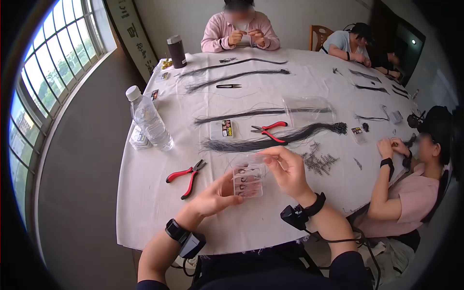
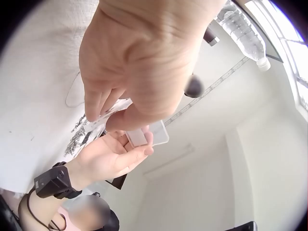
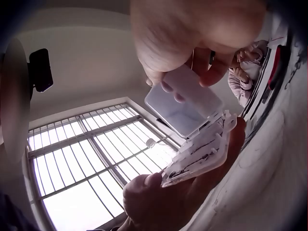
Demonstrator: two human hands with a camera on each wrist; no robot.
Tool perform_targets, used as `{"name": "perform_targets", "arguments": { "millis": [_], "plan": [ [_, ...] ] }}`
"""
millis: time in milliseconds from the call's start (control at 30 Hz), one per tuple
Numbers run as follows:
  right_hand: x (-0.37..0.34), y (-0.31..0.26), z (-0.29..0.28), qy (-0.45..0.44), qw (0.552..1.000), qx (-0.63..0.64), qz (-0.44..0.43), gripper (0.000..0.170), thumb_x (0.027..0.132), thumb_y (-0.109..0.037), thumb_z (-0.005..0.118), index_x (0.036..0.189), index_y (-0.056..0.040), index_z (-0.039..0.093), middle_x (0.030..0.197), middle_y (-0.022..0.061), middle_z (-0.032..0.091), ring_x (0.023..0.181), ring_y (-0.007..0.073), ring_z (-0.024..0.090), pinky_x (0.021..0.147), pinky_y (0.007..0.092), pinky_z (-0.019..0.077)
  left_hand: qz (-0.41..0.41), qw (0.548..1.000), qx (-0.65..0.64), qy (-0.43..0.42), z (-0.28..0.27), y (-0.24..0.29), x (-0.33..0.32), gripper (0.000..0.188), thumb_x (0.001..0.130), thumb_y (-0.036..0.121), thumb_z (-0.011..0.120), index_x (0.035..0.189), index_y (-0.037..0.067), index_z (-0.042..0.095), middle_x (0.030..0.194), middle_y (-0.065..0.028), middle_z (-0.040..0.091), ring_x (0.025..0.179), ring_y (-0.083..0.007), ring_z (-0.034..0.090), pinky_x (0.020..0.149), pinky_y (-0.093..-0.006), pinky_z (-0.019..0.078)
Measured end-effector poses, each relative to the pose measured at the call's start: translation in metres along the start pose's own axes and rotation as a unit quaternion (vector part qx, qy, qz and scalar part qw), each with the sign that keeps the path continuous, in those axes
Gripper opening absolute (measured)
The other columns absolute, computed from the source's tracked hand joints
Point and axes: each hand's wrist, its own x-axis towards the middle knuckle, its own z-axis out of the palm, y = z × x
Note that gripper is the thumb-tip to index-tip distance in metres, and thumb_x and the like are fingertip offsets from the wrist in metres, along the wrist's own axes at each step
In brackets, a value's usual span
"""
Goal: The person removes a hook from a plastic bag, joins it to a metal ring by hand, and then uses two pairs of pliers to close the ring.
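Note:
A small clear plastic box (image 1: 249, 185) with compartments, its hinged lid (image 3: 171, 108) raised, is held above the near table edge. Small dark hook-shaped pieces (image 3: 208, 158) lie in its compartments. My left hand (image 1: 212, 197) grips the box from the left, thumb at its near side and fingers beneath. With thumb and fingers, my right hand (image 1: 288, 170) pinches the raised lid. Red-handled pliers (image 1: 188, 187) lie spread on the cloth left of my left hand. Beyond the box stretches a thick bundle of dark strands (image 1: 270, 138).
A second pair of red-handled pliers (image 1: 276, 137), a closed clear box (image 1: 221, 129) and a pile of small metal pieces (image 1: 319, 162) lie on the white tablecloth (image 1: 150, 193). At left stand a water bottle (image 1: 151, 120) and a dark flask (image 1: 177, 54). Several people sit around the table.

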Motion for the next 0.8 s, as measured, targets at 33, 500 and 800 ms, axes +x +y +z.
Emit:
{"name": "perform_targets", "arguments": {
  "millis": [33, 500, 800],
  "plan": [
    [0.000, 0.001, 0.000, 0.007, 1.000, 0.002, 0.017, 0.021, 0.095, -0.018, 0.065, 0.105, -0.0008, 0.069, 0.094, 0.0079, 0.073, 0.079, 0.0130, 0.066, 0.071, 0.0258, 0.0520, -0.004, 1.000, 0.006, 0.017, 0.002, 0.001, -0.001, 0.087, 0.089, -0.007, 0.058, 0.158, 0.007, 0.007, 0.145, -0.0196, 0.045, 0.134, -0.0274, 0.046, 0.110, -0.0380, 0.0383],
    [0.004, 0.007, -0.008, 0.012, 0.995, -0.021, 0.093, 0.023, 0.098, -0.007, 0.056, 0.119, 0.0028, 0.058, 0.102, 0.0110, 0.072, 0.088, 0.0114, 0.066, 0.074, 0.0242, 0.0515, 0.050, 0.967, 0.081, 0.236, -0.023, 0.009, 0.002, 0.035, 0.102, 0.010, 0.052, 0.135, -0.001, 0.050, 0.123, -0.0130, 0.064, 0.118, -0.0230, 0.062, 0.098, -0.0346, 0.0513],
    [0.007, 0.007, -0.014, -0.025, 0.989, -0.089, 0.115, 0.037, 0.089, 0.003, 0.055, 0.126, 0.0005, 0.054, 0.101, 0.0114, 0.071, 0.086, 0.0130, 0.068, 0.074, 0.0268, 0.0534, 0.083, 0.957, 0.122, 0.250, -0.029, -0.004, 0.006, 0.034, 0.101, 0.001, 0.046, 0.134, -0.008, 0.049, 0.120, -0.0132, 0.065, 0.107, -0.0169, 0.064, 0.094, -0.0310, 0.0525]
  ]
}}
